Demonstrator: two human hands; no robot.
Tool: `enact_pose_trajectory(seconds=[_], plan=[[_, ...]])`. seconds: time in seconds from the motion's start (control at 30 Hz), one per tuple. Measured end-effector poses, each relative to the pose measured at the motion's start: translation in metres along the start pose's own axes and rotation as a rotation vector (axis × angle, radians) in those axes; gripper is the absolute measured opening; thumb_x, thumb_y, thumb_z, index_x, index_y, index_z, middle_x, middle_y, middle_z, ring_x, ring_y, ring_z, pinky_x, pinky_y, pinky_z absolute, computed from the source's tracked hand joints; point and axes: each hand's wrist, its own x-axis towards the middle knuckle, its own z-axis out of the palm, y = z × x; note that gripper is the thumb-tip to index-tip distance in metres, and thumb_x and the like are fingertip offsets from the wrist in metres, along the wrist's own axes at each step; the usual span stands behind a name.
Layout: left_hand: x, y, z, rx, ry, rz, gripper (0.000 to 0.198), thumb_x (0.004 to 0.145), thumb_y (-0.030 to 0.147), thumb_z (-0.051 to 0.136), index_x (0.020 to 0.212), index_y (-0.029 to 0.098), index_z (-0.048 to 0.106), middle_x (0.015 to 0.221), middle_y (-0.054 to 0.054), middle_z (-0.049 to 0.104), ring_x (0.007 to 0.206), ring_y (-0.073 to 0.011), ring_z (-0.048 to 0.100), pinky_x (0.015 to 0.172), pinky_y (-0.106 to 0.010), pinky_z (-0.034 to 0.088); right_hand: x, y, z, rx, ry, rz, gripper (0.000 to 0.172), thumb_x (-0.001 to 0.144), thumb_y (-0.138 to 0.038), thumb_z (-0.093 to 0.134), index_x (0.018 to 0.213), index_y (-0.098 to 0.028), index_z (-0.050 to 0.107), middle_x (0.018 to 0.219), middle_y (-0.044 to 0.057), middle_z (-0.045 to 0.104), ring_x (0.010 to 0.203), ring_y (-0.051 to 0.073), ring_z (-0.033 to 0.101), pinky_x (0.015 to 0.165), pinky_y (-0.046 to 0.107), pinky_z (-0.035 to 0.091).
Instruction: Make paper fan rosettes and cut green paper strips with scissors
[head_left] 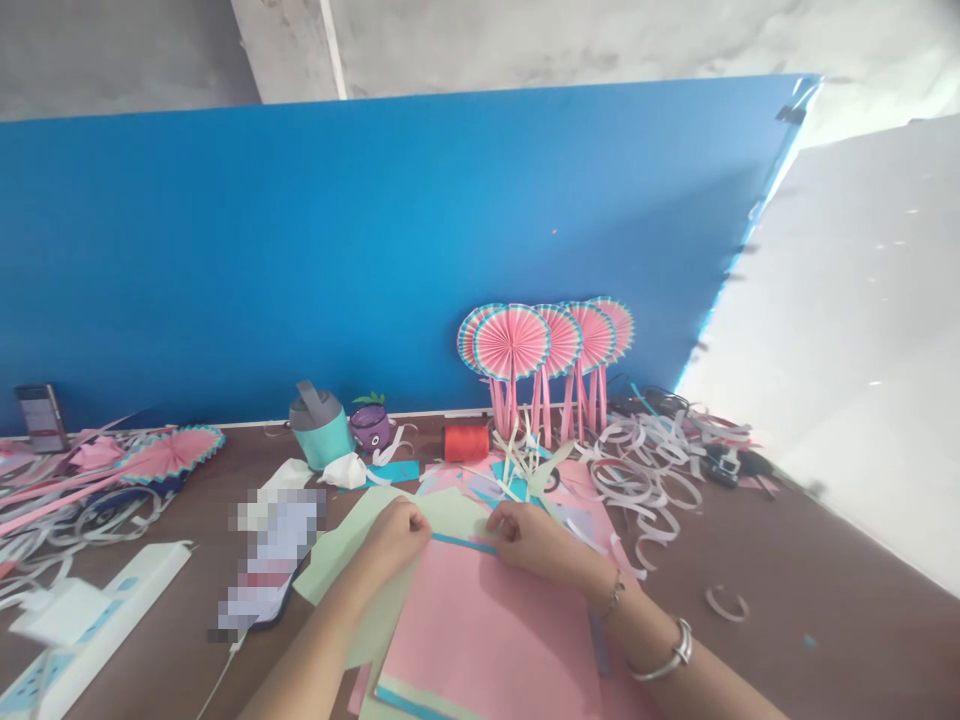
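Observation:
A pink paper sheet [495, 620] lies in front of me, with blue and pale bands showing along its far and near edges. At the far left corner my left hand [397, 530] is closed, its thumb and fingers pinching the blue-banded edge. My right hand [521, 538] pinches the same edge at the far right corner, fingers curled. The fingertips partly hide what they grip. Beneath spread pale green paper sheets [337, 550], partly covered by the pink one and by my left forearm.
Several pink pleated paper fans [511, 342] stand against a blue partition [375, 250]. Curled paper strips [630, 470] pile up at the right. A red thread spool [466, 443], a turquoise cup [322, 440] and a purple pot [371, 428] sit behind. Left are a phone [274, 570] and a power strip [127, 610].

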Motion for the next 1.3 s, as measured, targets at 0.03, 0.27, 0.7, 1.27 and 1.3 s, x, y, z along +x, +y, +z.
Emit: enact_pose_trajectory(seconds=[0.03,0.27,0.7,1.27,1.3], plan=[[-0.0002,0.0000,0.0003,0.006,0.001,-0.001,0.011,0.065,0.019,0.049,0.054,0.017,0.053,0.074,-0.002,0.054,0.075,-0.0182,0.054,0.067,-0.026,0.040,0.0001,0.0006,0.0002,0.000,0.000,-0.003,0.030,0.062,-0.003,0.051,0.087,-0.017,0.060,0.069,-0.001,0.059,0.059,0.010,0.050,0.050,0.019,0.033],[0.0009,-0.0012,0.0031,0.054,0.006,-0.008,0.011,0.066,0.016,0.048,0.056,0.017,0.052,0.074,0.000,0.052,0.074,-0.0159,0.053,0.067,-0.025,0.040,-0.0007,-0.0014,0.0004,-0.061,0.023,0.011,0.031,0.063,-0.002,0.051,0.087,-0.017,0.062,0.069,-0.001,0.060,0.058,0.009,0.048,0.050,0.018,0.030],[0.0026,-0.0026,0.0067,0.111,0.032,0.016,0.012,0.065,0.012,0.048,0.056,0.017,0.054,0.073,0.000,0.052,0.075,-0.0157,0.052,0.068,-0.025,0.039,0.0005,0.0006,0.0014,-0.080,0.012,0.000,0.031,0.063,-0.002,0.051,0.088,-0.018,0.061,0.070,-0.001,0.061,0.061,0.010,0.050,0.052,0.018,0.031],[0.0008,-0.0017,0.0083,0.159,0.054,0.005,0.012,0.065,0.011,0.047,0.056,0.017,0.051,0.073,0.000,0.052,0.074,-0.0146,0.052,0.066,-0.023,0.037,-0.0025,-0.0020,0.0057,-0.167,0.052,0.006,0.038,0.062,0.000,0.047,0.092,-0.017,0.060,0.071,0.000,0.063,0.062,0.010,0.052,0.053,0.019,0.029],[0.0007,-0.0016,0.0083,0.161,0.055,0.004,0.012,0.066,0.011,0.047,0.056,0.017,0.051,0.073,0.000,0.052,0.073,-0.0146,0.051,0.066,-0.023,0.037,-0.0029,-0.0031,0.0050,-0.175,0.052,0.008,0.038,0.062,0.000,0.047,0.093,-0.017,0.060,0.070,0.000,0.063,0.062,0.011,0.052,0.053,0.019,0.028]])
